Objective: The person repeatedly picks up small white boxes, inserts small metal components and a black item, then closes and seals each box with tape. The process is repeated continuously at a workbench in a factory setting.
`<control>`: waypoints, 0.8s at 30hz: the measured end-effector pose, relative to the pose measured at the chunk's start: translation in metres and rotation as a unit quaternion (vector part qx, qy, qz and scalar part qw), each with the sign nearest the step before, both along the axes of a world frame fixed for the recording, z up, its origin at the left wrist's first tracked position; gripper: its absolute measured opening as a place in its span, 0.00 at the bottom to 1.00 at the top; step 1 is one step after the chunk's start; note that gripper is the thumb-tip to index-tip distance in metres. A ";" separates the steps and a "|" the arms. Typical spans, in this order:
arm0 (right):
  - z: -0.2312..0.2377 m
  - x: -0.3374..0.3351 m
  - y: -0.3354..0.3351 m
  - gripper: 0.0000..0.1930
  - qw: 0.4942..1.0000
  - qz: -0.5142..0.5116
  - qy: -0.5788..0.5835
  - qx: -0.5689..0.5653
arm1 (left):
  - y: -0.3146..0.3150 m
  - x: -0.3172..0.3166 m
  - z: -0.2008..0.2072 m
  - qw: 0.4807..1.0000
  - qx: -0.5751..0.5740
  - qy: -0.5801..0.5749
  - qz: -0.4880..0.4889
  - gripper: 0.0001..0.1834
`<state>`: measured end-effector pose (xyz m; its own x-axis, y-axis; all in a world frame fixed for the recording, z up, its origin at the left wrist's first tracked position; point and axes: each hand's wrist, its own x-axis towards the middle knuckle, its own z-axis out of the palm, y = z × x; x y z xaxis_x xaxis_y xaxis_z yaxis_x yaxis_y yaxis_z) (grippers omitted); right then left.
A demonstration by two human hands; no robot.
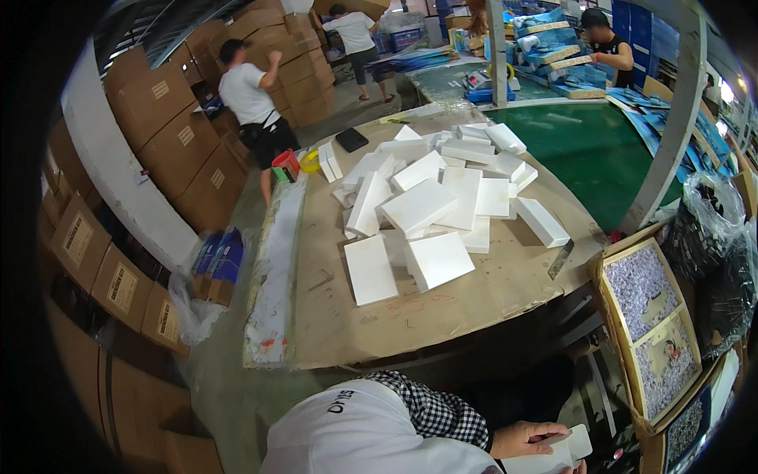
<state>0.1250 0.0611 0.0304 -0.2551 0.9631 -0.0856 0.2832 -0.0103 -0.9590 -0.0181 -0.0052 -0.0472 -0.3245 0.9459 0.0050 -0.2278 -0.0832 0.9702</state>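
Observation:
My left hand (pixel 524 440), past a checked sleeve, is closed around a small white cardboard box (pixel 557 456) low at the right. The end flap of this box stands open. Of my right hand (pixel 579 468) only a bit of the fingers shows at the lower edge, against the same box; the rest is out of the picture. Ahead, a heap of white boxes (pixel 422 207) lies loosely piled on the cardboard-covered table (pixel 332 316). Right of my hands is a divided tray (pixel 639 345) filled with small clear, purplish pieces.
A black flat object (pixel 351 140), yellow tape roll (pixel 309 162) and red cup (pixel 286 164) sit at the table's far left. Brown cartons (pixel 163 91) stack up on the left. A metal post (pixel 681 118) rises by the green surface (pixel 568 150). Several people work farther off.

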 end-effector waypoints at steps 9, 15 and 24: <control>-0.010 0.003 0.004 0.17 0.993 0.058 -0.098 0.037 | -0.010 -0.009 0.001 0.990 0.030 0.136 0.016 0.33; -0.042 0.018 0.014 0.15 0.990 0.142 0.010 0.004 | -0.018 -0.016 0.012 0.986 -0.008 0.164 0.023 0.23; -0.040 0.021 0.056 0.10 0.952 0.244 0.150 -0.107 | 0.001 -0.023 0.030 0.997 0.038 0.065 0.022 0.06</control>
